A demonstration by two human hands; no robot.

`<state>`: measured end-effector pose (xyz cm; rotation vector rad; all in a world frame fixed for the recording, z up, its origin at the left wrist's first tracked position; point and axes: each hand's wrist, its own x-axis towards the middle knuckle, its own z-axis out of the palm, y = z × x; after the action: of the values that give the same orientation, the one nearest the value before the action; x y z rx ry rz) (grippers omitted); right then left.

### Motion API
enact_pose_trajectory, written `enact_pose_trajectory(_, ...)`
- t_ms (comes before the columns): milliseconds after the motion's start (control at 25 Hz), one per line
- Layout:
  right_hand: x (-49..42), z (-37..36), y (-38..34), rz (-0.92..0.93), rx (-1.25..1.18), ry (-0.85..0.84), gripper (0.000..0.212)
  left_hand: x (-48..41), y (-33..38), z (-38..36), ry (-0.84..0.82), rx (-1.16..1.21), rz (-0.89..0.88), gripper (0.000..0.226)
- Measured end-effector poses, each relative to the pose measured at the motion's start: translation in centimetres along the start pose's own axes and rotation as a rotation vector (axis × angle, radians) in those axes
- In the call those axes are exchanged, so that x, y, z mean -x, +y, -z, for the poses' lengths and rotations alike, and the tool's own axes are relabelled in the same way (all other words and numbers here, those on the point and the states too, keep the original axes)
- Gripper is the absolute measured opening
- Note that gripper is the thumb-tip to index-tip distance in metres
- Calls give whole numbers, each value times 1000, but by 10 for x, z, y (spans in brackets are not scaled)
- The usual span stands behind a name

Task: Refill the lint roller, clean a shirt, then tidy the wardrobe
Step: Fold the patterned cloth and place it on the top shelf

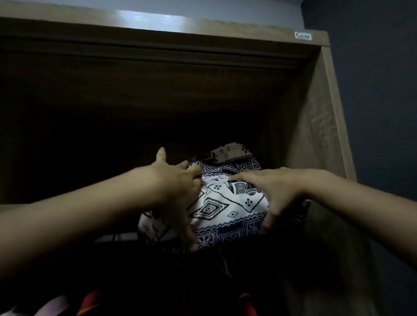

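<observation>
**Red hanging clothes [90, 311] below, hands on the folded patterned garment [228, 204] above**

Red and lilac fabric fills the lower left edge. Above it, the left hand [178, 190] lies spread over the garment's left side, thumb raised and fingers reaching down its front. The garment sits high in the wardrobe [321, 129], close to its right wall. The right hand [276, 190] rests flat on top, fingers spread.

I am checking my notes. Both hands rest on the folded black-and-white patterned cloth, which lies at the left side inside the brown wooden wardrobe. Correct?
Only the side is wrong. In the head view, the folded black-and-white patterned cloth lies at the right side inside the brown wooden wardrobe, near its right wall. The left hand and right hand do rest on it.
</observation>
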<state>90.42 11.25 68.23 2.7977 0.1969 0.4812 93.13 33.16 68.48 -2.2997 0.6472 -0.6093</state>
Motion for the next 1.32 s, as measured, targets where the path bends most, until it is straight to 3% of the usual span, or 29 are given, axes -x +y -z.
enact_pose_trajectory(80, -2, 2, 3, 21, -49, 11, 109, -1, 11, 1, 80, -173, 21, 89)
enact_pose_trajectory(160, 0, 14, 5, 7, -123, -25, 92, -3, 9, 11, 110, -138, 49, 48)
enact_pose_trajectory(240, 3, 28, 8, -7, -168, 39, 71, -3, -5, 21, 140, -70, 90, 30)
enact_pose_trajectory(360, -5, 39, 14, -21, -119, 270, 53, -9, -29, 30, 414, -66, 139, 23)
enact_pose_trajectory(440, -20, 33, 17, -96, 35, 389, 51, -28, -37, 23, 571, -91, 185, 21)
enact_pose_trajectory(640, -49, 28, 31, -249, 349, 921, 47, -78, -52, -3, 896, -193, 276, 35)
enact_pose_trajectory(720, -54, 18, 36, -266, 349, 816, 48, -91, -46, -10, 851, -116, 152, 40)
enact_pose_trajectory(800, -56, -1, 39, -300, 302, 567, 54, -92, -37, -15, 687, -18, 56, 43)
enact_pose_trajectory(920, -49, -3, 42, -282, 60, 298, 72, -78, -46, -17, 497, 192, -24, 64)
enact_pose_trajectory(1000, -41, 7, 39, -243, -94, 169, 81, -69, -56, -18, 468, 355, -81, 72)
enact_pose_trajectory(1160, -35, 6, 35, -240, 11, 40, 77, -61, -63, -29, 359, 393, -164, 71)
enact_pose_trajectory(1320, -43, -5, 36, -292, 107, -53, 69, -65, -56, -24, 223, 571, -45, 55)
